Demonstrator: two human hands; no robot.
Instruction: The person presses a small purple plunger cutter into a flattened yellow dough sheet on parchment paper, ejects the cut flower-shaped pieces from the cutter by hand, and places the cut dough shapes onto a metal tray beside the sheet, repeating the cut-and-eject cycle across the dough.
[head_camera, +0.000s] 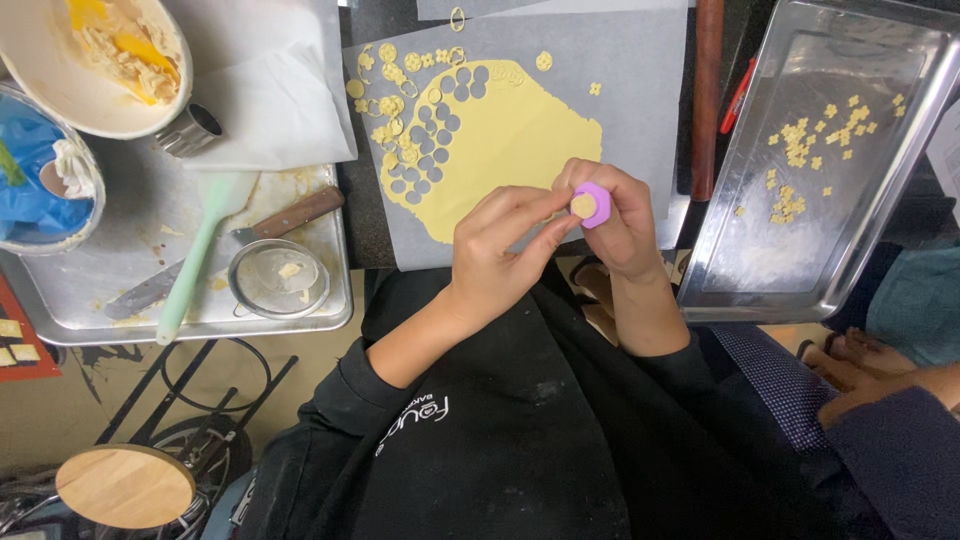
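Two hands meet above the near edge of a parchment sheet (620, 90) — the right hand (622, 225) pinches a small purple cutter (594, 204) with a plug of dough showing in its mouth, and the left hand (500, 250) has its curled fingertips closed on that dough. Just beyond them lies the rolled yellow dough sheet (520, 140), its left side punched with round holes. A metal baking tray (780, 270) to the right holds scattered small dough cutouts (800, 140) — a wooden rolling pin (707, 100) lies between sheet and tray
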